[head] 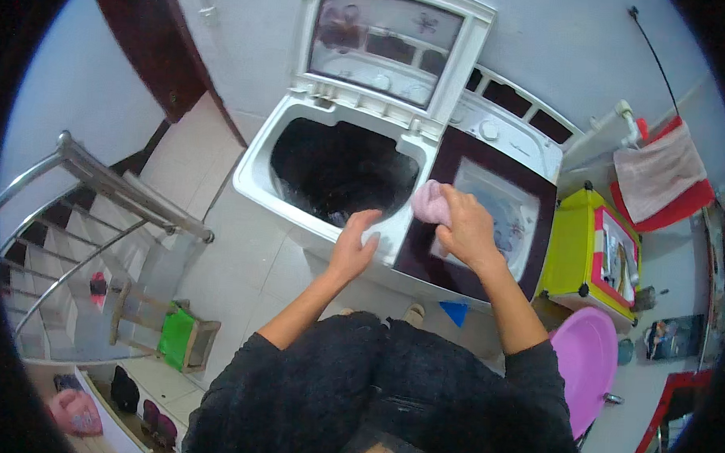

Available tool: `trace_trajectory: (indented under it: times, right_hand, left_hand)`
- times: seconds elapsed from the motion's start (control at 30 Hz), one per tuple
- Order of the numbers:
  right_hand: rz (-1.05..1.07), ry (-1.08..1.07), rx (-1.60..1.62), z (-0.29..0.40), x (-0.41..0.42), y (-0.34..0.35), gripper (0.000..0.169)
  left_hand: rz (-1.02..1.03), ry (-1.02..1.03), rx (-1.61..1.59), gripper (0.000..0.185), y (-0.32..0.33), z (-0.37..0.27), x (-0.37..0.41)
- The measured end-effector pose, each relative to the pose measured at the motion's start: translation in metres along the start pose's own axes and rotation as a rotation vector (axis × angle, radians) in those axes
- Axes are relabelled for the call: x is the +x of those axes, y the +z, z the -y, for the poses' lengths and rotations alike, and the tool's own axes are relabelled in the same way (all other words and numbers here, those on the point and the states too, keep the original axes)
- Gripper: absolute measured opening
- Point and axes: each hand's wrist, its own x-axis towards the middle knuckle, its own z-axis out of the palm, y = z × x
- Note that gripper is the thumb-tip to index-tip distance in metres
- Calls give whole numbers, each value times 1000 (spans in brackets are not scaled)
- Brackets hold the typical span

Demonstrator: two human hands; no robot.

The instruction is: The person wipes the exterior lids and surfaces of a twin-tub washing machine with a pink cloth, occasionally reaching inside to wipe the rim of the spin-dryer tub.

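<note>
My right hand [471,227] grips a bunched pink cloth [430,204] above the dark, closed lid [418,246] on the right side of a twin-tub washing machine. Nothing is in my left hand [354,244], whose fingers are apart over the front rim of the left tub [340,166]. That tub's interior is dark, and its contents are hard to make out. Its white-framed lid [383,50] stands raised against the wall. Control knobs [489,130] sit on the panel behind the right side.
To the right stand a yellow-green storage cube [571,246] and a pink plastic basin [585,366]. Cloths [657,177] hang above them. On the left are a metal stair railing [124,179] and a small stool with a green seat [176,338]. A shoe rack [125,419] lies at lower left.
</note>
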Motion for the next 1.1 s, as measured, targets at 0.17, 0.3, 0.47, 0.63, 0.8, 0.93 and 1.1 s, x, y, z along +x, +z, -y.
trace_trajectory:
  times: [0.17, 0.3, 0.47, 0.63, 0.8, 0.93, 1.1]
  right_hand:
    - [-41, 77, -145, -81, -67, 21, 70]
    - [-64, 68, -146, -117, -100, 57, 64]
    - [-159, 151, -172, -155, -76, 66, 64]
    - [-295, 391, -309, -248, -30, 64, 66]
    - [-384, 623, -361, -267, 35, 62, 65]
    - [-379, 291, -204, -187, 78, 88, 57]
    - [-159, 34, -75, -104, 58, 127, 64]
  left_hand:
    - [189, 134, 81, 48, 63, -22, 19]
    - [266, 202, 100, 53, 93, -38, 27]
    - [317, 220, 186, 63, 108, -37, 36]
    - [287, 206, 269, 62, 109, -34, 41]
    - [217, 151, 307, 62, 108, -24, 46]
    - [112, 152, 311, 64, 105, -25, 60]
    - [88, 168, 341, 73, 99, -36, 76]
